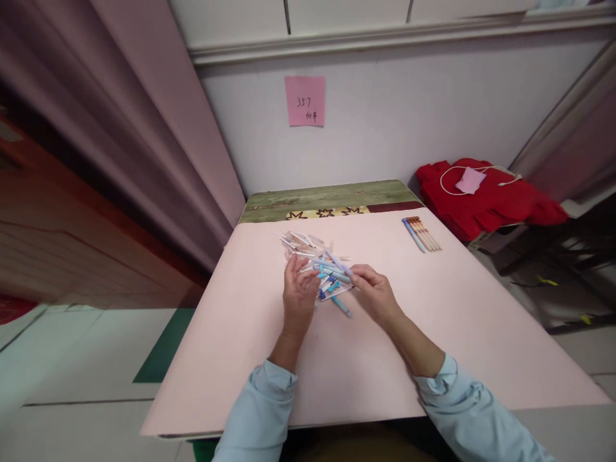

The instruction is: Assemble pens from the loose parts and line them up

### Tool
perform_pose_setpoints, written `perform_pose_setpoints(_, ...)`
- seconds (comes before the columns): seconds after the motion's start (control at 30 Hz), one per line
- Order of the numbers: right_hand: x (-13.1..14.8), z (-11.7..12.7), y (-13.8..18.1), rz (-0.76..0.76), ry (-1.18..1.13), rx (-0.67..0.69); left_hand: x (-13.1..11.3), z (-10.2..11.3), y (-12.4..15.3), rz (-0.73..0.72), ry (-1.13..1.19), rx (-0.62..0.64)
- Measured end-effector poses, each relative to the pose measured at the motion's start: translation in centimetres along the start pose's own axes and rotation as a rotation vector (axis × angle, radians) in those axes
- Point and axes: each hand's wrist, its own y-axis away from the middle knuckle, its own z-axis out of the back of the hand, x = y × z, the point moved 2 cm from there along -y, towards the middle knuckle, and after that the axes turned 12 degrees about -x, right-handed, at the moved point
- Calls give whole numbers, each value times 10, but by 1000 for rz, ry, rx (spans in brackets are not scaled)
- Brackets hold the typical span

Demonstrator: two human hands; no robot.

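Observation:
A loose pile of blue and clear pen parts (317, 260) lies in the middle of a pale pink table (462, 333). My left hand (299, 292) rests at the pile's left side, its fingers curled onto the pieces. My right hand (374, 292) is at the pile's right edge, with fingertips pinched on a pale blue pen piece (337, 262) that sticks up and left. One blue pen (341, 307) lies on the table between my hands.
A small row of pens (421, 233), one blue and the others brown, lies at the table's far right. A red cloth bundle (486, 196) with a white cord sits on a stand to the right. A pink note (305, 101) hangs on the wall. A curtain (158, 128) hangs at left.

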Motion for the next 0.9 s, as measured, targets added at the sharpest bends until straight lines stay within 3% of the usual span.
perform_pose_setpoints(0.17, -5, 4, -7, -252, -220, -94, 0, 8, -1, 43, -55, -146)
perform_pose_setpoints(0.47, -3, 3, -8, -402, -313, -62, 2, 8, 1, 38, -118, -114)
perform_pose_setpoints(0.77, -7, -2, 1, -362, -295, 105, -16, -20, 22, -328, -445, 188)
perform_pose_setpoints(0.9, -7, -4, 2, -346, -277, 135, -14, -24, 27, -395, -496, 224)
